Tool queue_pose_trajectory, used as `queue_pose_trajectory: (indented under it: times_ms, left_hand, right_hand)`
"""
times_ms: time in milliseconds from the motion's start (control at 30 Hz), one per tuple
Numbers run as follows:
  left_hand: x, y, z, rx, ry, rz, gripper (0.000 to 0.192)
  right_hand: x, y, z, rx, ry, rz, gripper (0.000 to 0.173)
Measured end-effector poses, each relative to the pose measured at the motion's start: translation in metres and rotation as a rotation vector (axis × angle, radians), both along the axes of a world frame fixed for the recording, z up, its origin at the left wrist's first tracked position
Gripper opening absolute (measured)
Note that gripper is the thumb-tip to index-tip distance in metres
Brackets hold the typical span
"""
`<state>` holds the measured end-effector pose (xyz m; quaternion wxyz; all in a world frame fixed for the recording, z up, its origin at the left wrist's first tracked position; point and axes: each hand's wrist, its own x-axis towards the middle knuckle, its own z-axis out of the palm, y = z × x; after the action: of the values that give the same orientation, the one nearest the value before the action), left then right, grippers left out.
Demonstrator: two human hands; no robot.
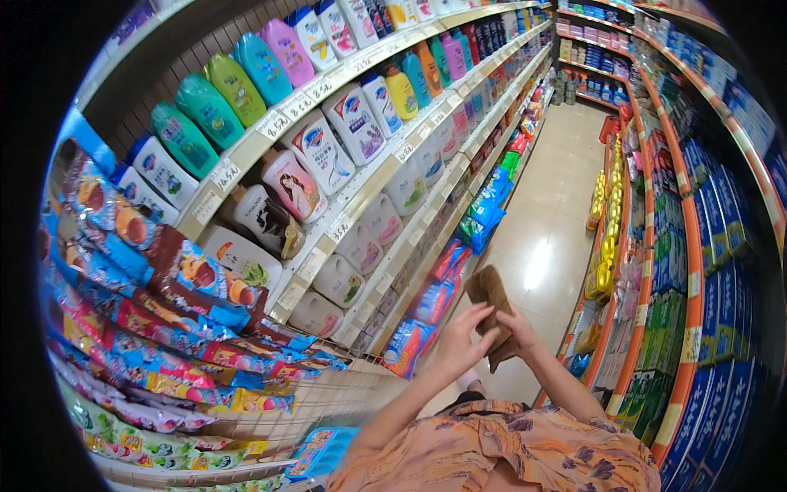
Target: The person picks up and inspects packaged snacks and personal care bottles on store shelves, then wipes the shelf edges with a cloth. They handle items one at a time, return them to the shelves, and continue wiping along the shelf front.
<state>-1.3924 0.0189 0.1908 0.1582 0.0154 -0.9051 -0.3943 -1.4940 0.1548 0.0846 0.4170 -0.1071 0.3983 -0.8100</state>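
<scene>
A brown cloth (pixel 494 292), folded and limp, is held up in front of my body above the aisle floor. My right hand (pixel 518 329) grips its right edge between thumb and fingers. On the other side, my left hand (pixel 468 337) has its fingers spread and lies against the cloth's left side; whether it pinches the cloth cannot be told. Below both hands is my orange patterned shirt (pixel 492 436).
At the left, shelves (pixel 369 178) hold shampoo and body wash bottles, with packaged snacks (pixel 203 277) hanging nearer. Detergent bags (pixel 409 344) line the lowest shelf. Toothpaste boxes (pixel 719 320) fill the right shelves. A tiled aisle floor (pixel 541 184) runs between.
</scene>
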Motion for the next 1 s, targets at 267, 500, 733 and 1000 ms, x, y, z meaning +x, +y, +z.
queue_pose_trajectory:
  times_ms: [267,500,733,1000]
  left_hand:
    - [-0.024,-0.058,0.125,0.131,1.142,-0.201,0.047]
    - [-0.080,-0.040,0.139,0.296,1.716,-0.105,0.047]
    - [-0.137,-0.080,0.129,-0.192,1.349,0.058,0.036]
    - [-0.174,-0.114,0.050,-0.223,0.544,0.462,0.023]
  right_hand:
    - [-0.092,-0.056,0.017,-0.314,-0.383,0.104,0.060]
    - [-0.138,-0.136,0.000,-0.171,-0.206,0.340,0.059]
    - [-0.181,-0.194,0.053,0.117,-0.078,0.571,0.061]
    - [-0.257,-0.259,0.084,0.289,0.352,0.961,0.065]
